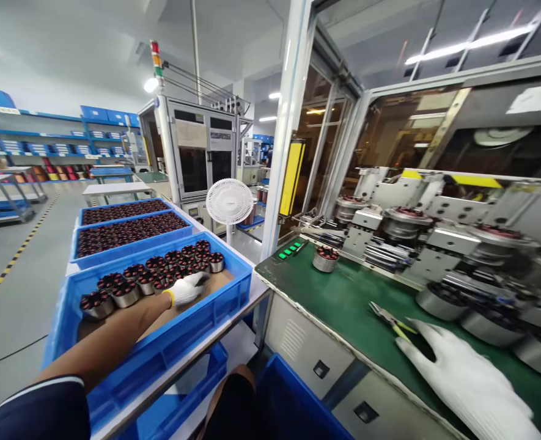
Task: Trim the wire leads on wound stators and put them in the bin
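Note:
My left hand [188,289], in a white glove with a yellow cuff, reaches into the near blue crate [215,305]. Its fingers stretch out beside the front of a cluster of metal stators [153,274] with dark tops and copper-red windings; I see nothing held in it. Over the green bench top [357,315], my white-gloved right hand [467,373] has thumb and forefinger spread apart. Their tips are at the yellow-green handles of a pair of pliers [392,319] lying on the bench. A single stator [326,258] stands farther back on the bench.
Two more blue crates [130,240] full of stators stand behind the near one. A winding machine [403,238] lines the bench's back, with several stators [490,324] along its front at right. A white fan [230,201] stands between crates and machine frame. Below is a blue bin [293,403].

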Demonstrator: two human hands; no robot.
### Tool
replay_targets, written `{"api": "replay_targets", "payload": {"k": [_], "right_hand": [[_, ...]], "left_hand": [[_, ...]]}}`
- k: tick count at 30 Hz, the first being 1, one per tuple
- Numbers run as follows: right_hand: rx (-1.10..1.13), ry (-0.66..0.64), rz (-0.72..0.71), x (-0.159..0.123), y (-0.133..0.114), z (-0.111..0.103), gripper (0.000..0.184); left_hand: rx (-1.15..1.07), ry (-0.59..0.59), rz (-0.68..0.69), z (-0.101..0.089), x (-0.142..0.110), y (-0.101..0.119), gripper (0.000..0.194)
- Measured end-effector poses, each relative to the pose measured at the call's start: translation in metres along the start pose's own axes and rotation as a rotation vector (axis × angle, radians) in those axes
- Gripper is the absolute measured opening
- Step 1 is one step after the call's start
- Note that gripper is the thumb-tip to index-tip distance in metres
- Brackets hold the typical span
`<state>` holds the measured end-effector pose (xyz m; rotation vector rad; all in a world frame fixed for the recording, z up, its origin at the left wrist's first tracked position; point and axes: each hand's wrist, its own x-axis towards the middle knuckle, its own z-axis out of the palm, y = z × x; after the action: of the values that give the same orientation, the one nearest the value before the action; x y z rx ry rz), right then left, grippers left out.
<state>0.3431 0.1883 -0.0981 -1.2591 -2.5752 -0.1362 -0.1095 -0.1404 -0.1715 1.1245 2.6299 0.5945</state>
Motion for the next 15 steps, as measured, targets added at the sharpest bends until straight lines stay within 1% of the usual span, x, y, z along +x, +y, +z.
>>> {"api": "replay_targets", "payload": {"k": [2, 3, 5, 6, 8, 10, 11, 13, 15], "right_hand": [[0.006, -0.053, -0.015, -0.006, -0.006, -0.01, 0.058], [0.005, -0.064, -0.021, -0.008, -0.008, -0.012, 0.057], [0.004, -0.052, -0.022, -0.011, -0.009, -0.013, 0.054], [0.005, -0.043, -0.012, -0.011, -0.009, -0.012, 0.053], [0.011, -0.029, 0.018, -0.011, -0.008, -0.009, 0.052], [0.018, -0.025, 0.058, -0.011, -0.008, -0.007, 0.052], [0.023, -0.023, 0.066, -0.012, -0.009, -0.007, 0.052], [0.035, -0.015, 0.073, -0.014, -0.01, -0.007, 0.052], [0.04, -0.002, 0.09, -0.018, -0.01, -0.009, 0.053]], "left_hand": [[0.01, -0.006, -0.001, -0.003, -0.001, 0.004, 0.051], [0.016, -0.015, 0.011, -0.006, -0.001, 0.009, 0.049], [0.023, -0.017, 0.067, -0.018, 0.001, 0.03, 0.046], [0.028, -0.002, 0.105, -0.025, 0.003, 0.046, 0.046], [0.065, 0.079, 0.181, -0.039, 0.01, 0.089, 0.047], [0.149, 0.175, 0.254, -0.047, 0.02, 0.144, 0.047], [0.188, 0.223, 0.329, -0.047, 0.025, 0.173, 0.047], [0.26, 0.249, 0.5, -0.039, 0.039, 0.229, 0.046], [0.275, 0.244, 0.611, -0.023, 0.052, 0.277, 0.045]]}}
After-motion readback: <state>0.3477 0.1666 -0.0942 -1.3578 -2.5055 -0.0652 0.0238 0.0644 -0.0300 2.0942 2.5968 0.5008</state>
